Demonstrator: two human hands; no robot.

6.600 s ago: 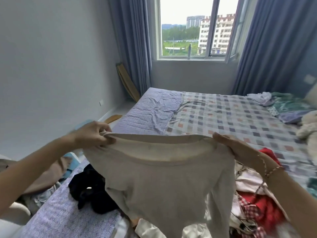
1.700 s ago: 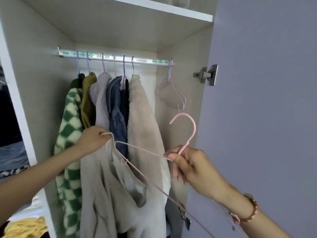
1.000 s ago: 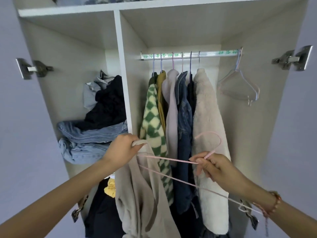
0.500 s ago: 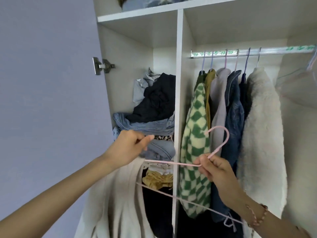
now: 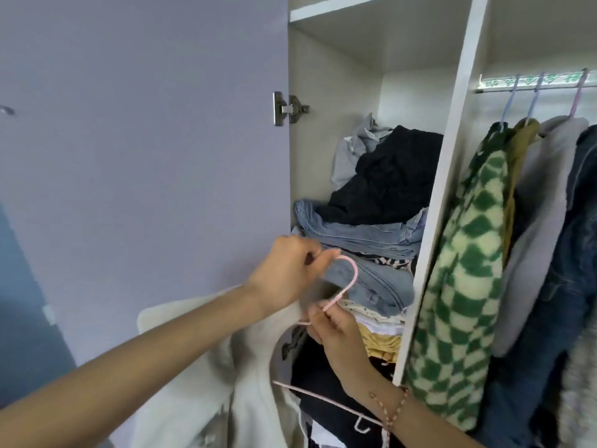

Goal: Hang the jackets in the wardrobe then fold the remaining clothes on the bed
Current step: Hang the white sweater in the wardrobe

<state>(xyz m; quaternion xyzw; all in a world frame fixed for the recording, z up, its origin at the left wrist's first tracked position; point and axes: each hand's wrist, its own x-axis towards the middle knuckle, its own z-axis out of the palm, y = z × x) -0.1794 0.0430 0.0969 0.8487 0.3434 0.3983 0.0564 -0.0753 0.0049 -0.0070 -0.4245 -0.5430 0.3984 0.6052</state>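
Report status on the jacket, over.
Left hand pinches pink hanger hook tip, right hand pinches its neck. Cream jacket hangs below, not yet on rail. Divider panel stands between hands and rail.

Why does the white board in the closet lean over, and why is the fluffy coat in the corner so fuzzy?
Head view: the wide lens likely bends lines, so the divider looks tilted; the fur coat sits at the frame's edge, where the picture is smeared; the hanger, mid-frame, is sharp.
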